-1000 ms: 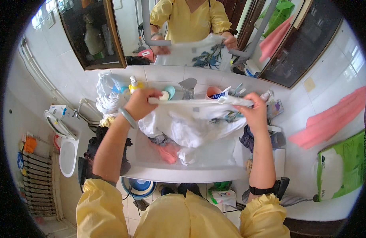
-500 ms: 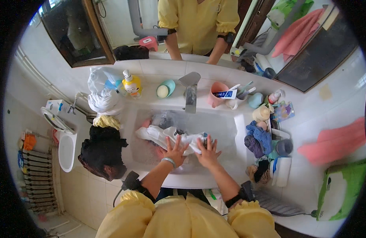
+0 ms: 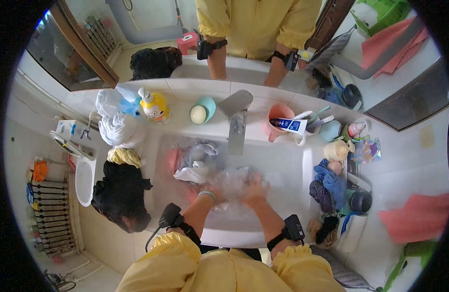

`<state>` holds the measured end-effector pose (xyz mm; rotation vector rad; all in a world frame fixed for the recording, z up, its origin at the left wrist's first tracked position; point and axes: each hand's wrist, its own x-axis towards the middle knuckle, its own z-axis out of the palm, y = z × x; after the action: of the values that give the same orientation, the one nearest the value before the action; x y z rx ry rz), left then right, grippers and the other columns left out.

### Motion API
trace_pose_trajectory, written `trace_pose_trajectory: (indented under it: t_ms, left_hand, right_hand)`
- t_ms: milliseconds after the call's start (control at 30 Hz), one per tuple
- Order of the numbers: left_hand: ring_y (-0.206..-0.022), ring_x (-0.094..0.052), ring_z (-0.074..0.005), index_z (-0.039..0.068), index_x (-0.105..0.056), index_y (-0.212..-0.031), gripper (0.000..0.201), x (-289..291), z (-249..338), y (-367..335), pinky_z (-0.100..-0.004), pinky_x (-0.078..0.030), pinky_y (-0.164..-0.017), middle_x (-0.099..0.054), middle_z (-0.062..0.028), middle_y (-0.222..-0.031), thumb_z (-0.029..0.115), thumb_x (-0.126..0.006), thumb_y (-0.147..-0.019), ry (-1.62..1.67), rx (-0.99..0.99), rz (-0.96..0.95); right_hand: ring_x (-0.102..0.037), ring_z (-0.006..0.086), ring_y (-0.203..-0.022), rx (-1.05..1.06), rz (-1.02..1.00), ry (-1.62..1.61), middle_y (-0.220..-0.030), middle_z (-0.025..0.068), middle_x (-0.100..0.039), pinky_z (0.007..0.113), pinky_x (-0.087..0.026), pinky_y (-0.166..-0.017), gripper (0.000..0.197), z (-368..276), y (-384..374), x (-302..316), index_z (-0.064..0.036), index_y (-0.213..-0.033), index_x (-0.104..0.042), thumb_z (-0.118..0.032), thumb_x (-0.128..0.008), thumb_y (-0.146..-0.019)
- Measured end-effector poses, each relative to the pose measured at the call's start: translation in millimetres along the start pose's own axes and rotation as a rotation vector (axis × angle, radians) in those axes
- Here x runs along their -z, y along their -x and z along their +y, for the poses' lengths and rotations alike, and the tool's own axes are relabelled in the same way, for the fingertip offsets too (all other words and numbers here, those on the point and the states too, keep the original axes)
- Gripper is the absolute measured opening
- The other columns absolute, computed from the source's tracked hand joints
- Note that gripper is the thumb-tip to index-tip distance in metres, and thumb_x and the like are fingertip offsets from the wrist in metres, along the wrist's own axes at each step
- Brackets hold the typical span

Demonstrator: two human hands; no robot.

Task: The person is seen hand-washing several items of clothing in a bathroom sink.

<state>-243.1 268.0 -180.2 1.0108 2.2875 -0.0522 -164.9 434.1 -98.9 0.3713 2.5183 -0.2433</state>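
Change: both hands sit much as they did half a second back, down in the basin, after the cloth was held stretched above it a second ago.
Left hand (image 3: 208,187): sunk into the wet white garment (image 3: 212,175), mostly blurred under water and fabric; I cannot tell whether the fingers are spread or closed.
Right hand (image 3: 255,185): palm down on the same garment, fingers spread flat and pressing.
Garment position: lying in the white sink (image 3: 292,168), below the faucet (image 3: 237,121), towards the near wall.
Garment axis: crumpled, its long run goes left to right across the basin, one loose end trailing towards the left rim.
Counter: a yellow toy-shaped bottle (image 3: 154,106), a teal soap dish (image 3: 203,110) and a pink cup (image 3: 280,122) stand behind the basin; dark blue cloths (image 3: 329,182) are heaped at its right.
Room: white tiled bathroom, a mirror (image 3: 244,29) behind the counter, a toilet (image 3: 81,165) to the left, black clothing (image 3: 120,187) piled beside the sink.
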Motion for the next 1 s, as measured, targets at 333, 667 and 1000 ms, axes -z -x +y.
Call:
trace_pose_trajectory:
  t_ms: [333, 667, 1000]
  left_hand:
    - [-0.091, -0.062, -0.0237, 0.002, -0.062, -0.109, 0.030, 25, -51, 53, -0.0351, -0.049, -0.080, -0.066, -0.0121, -0.100, 0.015, -0.058, -0.082, 1.020, 0.102, 0.079]
    - [-0.083, -0.056, -0.0113, 0.001, -0.056, -0.114, 0.030, 245, -57, 160, -0.0257, -0.048, -0.073, -0.063, -0.0034, -0.092, 0.003, -0.057, -0.085, 0.946, -0.300, 0.639]
    - [-0.072, -0.058, -0.0101, 0.003, -0.064, -0.103, 0.024, 469, 15, 320, -0.0244, -0.047, -0.064, -0.064, -0.0034, -0.083, 0.016, -0.058, -0.084, 1.050, -0.593, 1.052]
  right_hand:
    - [-0.050, 0.0264, -0.108, -0.164, -0.098, -1.180, -0.123, 0.0096, -0.053, 0.044, -0.046, -0.081, 0.054, 110, 27, 13, -0.0116, -0.129, -0.048, -0.043, -0.059, -0.086]
    - [-0.056, 0.0108, -0.078, 0.109, 0.418, -1.235, -0.090, 0.0013, -0.064, 0.029, -0.044, -0.064, 0.033, 65, 175, 196, -0.0063, -0.105, -0.063, -0.034, -0.058, -0.089]
    - [-0.057, 0.0135, -0.092, 0.569, 1.023, -1.485, -0.097, 0.0026, -0.064, 0.033, -0.045, -0.078, 0.032, 13, 311, 379, -0.0055, -0.107, -0.063, -0.029, -0.066, -0.085]
